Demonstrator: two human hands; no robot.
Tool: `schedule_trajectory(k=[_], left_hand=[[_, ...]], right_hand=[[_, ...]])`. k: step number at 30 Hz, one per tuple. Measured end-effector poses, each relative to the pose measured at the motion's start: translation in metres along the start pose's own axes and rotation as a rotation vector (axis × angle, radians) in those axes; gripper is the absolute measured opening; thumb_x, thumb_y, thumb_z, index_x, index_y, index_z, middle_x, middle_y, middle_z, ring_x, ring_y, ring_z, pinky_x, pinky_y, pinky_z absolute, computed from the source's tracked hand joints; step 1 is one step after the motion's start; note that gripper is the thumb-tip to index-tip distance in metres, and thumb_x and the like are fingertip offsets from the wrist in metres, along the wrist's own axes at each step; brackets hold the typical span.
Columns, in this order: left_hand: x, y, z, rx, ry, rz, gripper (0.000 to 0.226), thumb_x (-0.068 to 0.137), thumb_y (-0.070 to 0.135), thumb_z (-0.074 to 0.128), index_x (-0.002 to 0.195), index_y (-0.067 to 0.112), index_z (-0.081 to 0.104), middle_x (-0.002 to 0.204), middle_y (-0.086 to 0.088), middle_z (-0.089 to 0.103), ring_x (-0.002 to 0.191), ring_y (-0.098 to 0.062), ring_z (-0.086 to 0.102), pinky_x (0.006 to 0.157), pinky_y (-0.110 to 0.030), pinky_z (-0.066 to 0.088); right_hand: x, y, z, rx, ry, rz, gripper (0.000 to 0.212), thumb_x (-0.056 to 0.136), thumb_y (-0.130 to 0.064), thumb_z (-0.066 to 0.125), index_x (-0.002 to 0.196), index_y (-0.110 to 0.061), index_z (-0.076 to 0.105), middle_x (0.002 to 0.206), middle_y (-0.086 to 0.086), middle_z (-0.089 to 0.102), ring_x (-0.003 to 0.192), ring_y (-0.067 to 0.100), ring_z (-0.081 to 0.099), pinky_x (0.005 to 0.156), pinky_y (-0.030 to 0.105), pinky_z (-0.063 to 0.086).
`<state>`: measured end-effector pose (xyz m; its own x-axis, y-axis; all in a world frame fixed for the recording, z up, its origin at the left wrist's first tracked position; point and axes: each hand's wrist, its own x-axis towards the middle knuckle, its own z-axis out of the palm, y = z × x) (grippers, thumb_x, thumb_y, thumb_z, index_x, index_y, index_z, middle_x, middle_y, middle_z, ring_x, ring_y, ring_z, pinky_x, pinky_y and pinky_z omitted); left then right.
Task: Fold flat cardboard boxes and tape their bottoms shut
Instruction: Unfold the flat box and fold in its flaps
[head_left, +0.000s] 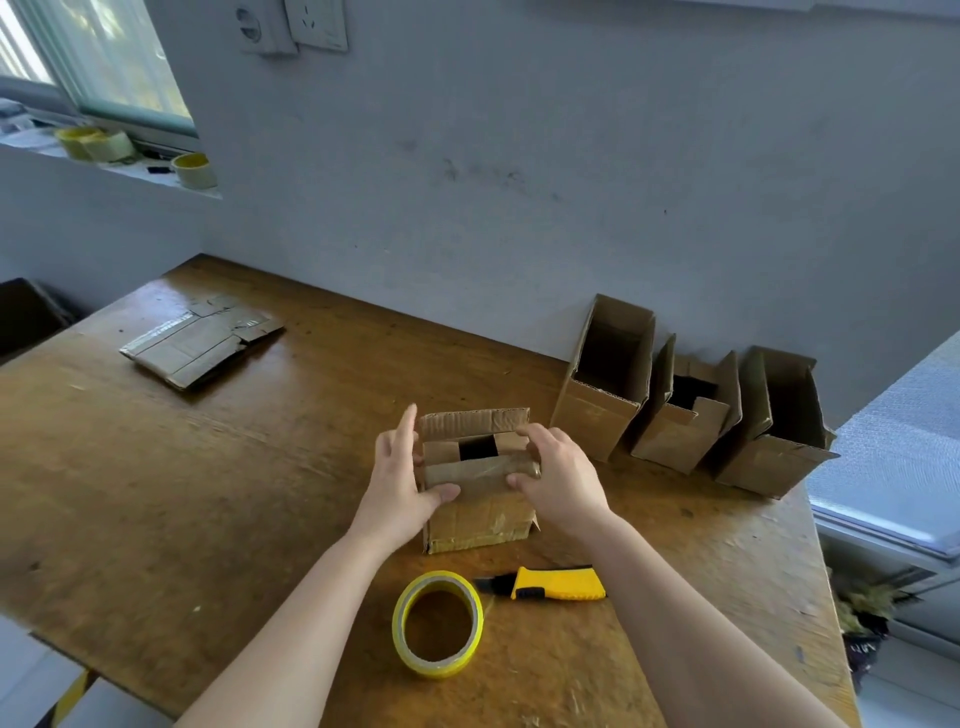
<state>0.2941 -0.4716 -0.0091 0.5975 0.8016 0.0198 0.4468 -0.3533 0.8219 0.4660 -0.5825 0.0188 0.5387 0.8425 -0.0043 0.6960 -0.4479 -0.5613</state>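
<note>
I see left hand (400, 478) flat against box (478, 525) side, thumb on near flap (470, 475); right hand (558, 467) fingers curl round flap end.

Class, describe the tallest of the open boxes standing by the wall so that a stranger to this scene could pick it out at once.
Find the wooden table and follow its far edge along the grey wall to the right, where open boxes stand in a row. The tall box is the leftmost of them. It rises above the middle box and the right box.
</note>
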Motion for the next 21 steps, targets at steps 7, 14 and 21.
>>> schedule_trajectory(k=[7,14,21], left_hand=[[0.011,-0.001,-0.008,0.157,-0.051,0.086,0.065,0.072,0.03,0.082,0.128,0.03,0.049,0.132,0.009,0.05,0.122,-0.017,0.046,0.098,-0.035,0.044],[0.002,-0.013,-0.004,0.222,0.027,0.15,0.048,0.076,0.042,0.075,0.117,0.019,0.069,0.138,0.009,0.052,0.126,-0.014,0.04,0.104,-0.038,0.037],[-0.005,-0.006,0.003,0.438,0.14,0.304,0.043,0.081,0.039,0.071,0.115,0.013,0.067,0.115,-0.003,0.058,0.103,-0.017,0.051,0.078,-0.031,0.051]], right_hand=[[0.003,-0.007,0.002,-0.194,0.004,-0.029,0.081,0.085,-0.024,0.072,0.15,-0.031,0.024,0.149,0.005,0.03,0.131,0.024,0.039,0.097,0.035,0.045],[0.001,0.001,0.026,-0.311,-0.126,-0.223,0.055,0.094,-0.008,0.051,0.147,-0.02,0.037,0.157,0.001,0.027,0.147,0.017,0.015,0.117,0.033,0.018],[0.004,0.006,0.033,-0.367,-0.113,-0.234,0.051,0.102,-0.037,0.037,0.149,-0.019,0.03,0.159,0.002,0.023,0.147,0.018,0.014,0.118,0.035,0.013]])
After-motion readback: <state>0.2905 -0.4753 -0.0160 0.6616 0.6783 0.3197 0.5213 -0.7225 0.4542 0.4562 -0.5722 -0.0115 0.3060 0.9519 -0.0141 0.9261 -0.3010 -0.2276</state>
